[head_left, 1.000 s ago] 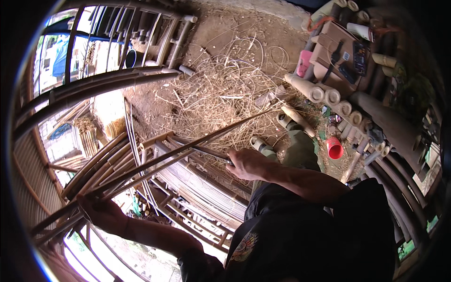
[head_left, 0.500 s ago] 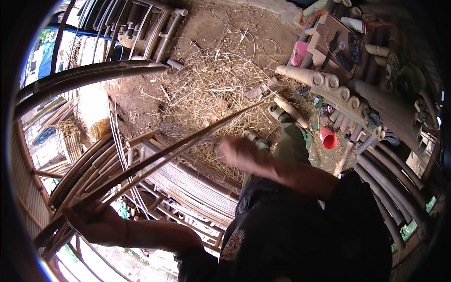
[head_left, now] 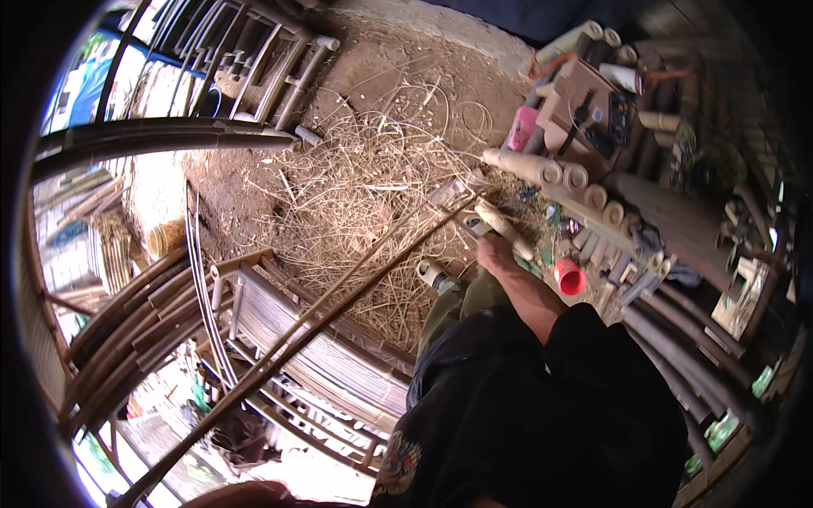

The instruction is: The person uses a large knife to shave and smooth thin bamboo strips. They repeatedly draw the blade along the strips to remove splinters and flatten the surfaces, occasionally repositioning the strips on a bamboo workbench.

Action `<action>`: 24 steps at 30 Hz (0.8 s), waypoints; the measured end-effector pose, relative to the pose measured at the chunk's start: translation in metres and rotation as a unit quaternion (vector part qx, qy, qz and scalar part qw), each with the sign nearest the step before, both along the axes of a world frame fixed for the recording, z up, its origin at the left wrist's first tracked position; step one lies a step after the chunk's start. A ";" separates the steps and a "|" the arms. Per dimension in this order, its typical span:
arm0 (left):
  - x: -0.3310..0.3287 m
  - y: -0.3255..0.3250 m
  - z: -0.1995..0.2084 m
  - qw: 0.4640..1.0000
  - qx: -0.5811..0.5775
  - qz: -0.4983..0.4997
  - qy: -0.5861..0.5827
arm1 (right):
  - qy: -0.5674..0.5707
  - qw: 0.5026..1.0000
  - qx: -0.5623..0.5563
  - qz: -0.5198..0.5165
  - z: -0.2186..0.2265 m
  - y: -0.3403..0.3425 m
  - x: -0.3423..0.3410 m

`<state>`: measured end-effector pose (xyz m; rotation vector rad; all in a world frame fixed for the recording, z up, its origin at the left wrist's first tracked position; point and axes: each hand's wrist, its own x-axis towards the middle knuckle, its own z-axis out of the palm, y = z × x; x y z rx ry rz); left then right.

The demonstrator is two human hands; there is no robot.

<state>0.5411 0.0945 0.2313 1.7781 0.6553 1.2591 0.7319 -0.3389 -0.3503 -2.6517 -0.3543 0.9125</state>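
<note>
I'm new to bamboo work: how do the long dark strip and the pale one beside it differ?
The dark strip is deep brown, the pale strip tan. The dark strip looks thicker, the pale strip thinner. Both are long and slender, slanting across the view.

Reaching down with the right hand (head_left: 494, 250) near the far ends of 2 long bamboo strips (head_left: 339, 311), in a grip too small to make out. Wearing pale footwear (head_left: 430, 273) beside scattered bamboo shavings (head_left: 364, 169), between a slatted bamboo bench (head_left: 356, 372) and a red cup (head_left: 561, 267).
</note>
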 end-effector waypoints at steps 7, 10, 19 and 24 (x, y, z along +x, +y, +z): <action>-0.256 0.089 0.114 0.950 0.126 0.238 0.160 | 0.084 0.990 -0.080 0.080 -0.011 -0.044 0.056; -0.432 0.076 0.180 0.902 0.164 0.206 0.341 | 0.267 0.962 -0.017 0.055 0.031 0.008 0.060; -0.578 -0.125 -0.077 0.720 -0.172 0.511 -0.437 | 0.297 0.916 0.266 0.033 0.131 0.162 0.013; -0.702 -0.232 -0.160 0.594 -0.172 0.667 -0.414 | 0.267 0.926 0.248 0.102 0.177 0.238 -0.044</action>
